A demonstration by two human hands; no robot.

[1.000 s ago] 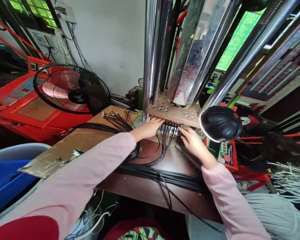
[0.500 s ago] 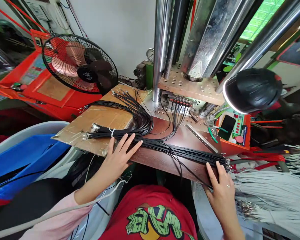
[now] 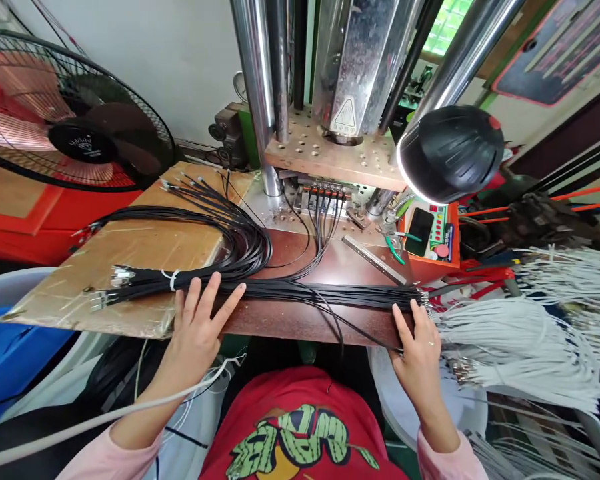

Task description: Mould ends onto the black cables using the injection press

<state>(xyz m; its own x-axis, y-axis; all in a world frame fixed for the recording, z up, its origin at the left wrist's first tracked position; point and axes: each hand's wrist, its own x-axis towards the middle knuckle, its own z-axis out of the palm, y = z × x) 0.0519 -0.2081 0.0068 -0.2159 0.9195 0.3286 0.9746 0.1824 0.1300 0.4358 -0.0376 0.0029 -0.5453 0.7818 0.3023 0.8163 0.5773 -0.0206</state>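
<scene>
A long bundle of black cables (image 3: 300, 289) stretches across the brown work surface (image 3: 285, 321), with metal ends at both sides. My left hand (image 3: 199, 320) lies on its left part with fingers spread, just right of a white tie (image 3: 173, 280). At the right end, my right hand (image 3: 417, 339) touches the bundle's near edge, its fingers apart. Behind the left part, more black cables (image 3: 253, 247) curve back over a cardboard sheet (image 3: 140, 250). Several thin black cables run into a fixture (image 3: 325, 193) under the press plate (image 3: 335, 157).
A metal strip (image 3: 374, 260), green-handled pliers (image 3: 395, 250) and a phone (image 3: 421, 231) lie at the right. A black lamp (image 3: 455, 153) overhangs there. White cable bundles (image 3: 520, 340) fill the right side; a fan (image 3: 83, 140) stands at the left.
The view has turned to the right, so the fan, press and bench appear further left. Both hands remain at the black bundle, fingers still apart.
</scene>
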